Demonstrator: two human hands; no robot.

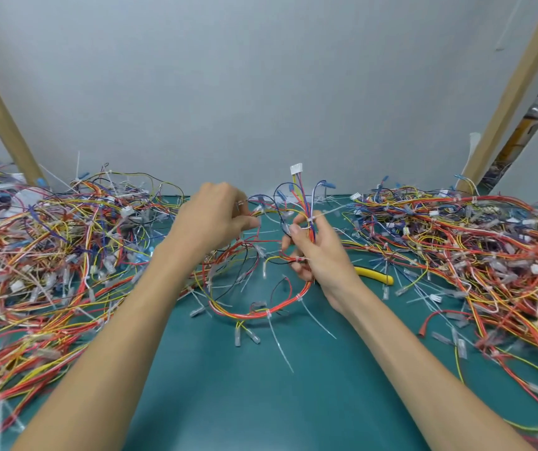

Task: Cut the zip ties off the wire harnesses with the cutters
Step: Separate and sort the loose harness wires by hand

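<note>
Holding one wire harness (pixel 254 315) w/ both hands, you are having part of it up off the green mat (pixel 261 402). Your right hand (pixel 318 255) is gripping the red-yellow bundle, fingers curled round it, and the wires are standing up out of the fist to a white connector (pixel 296 169) at the top. A white zip tie (pixel 310 219) is sitting on the bundle just above your right thumb, its tail pointing off to the right. Your left hand (pixel 218 216) is gripping thin wires of the same harness, approx. level w/ the right hand, fingers curled; how exactly they are pinching I cannot tell. Btw. the hands the harness is looping down and lying on the mat near your wrists. The cutters (pixel 375 275), yellow handles, are lying on the mat just right of your right wrist, apart from both hands. A left pile (pixel 49 242) of harnesses is lying beyond your left hand, and a right pile (pixel 472 242) beyond your right hand.
</note>
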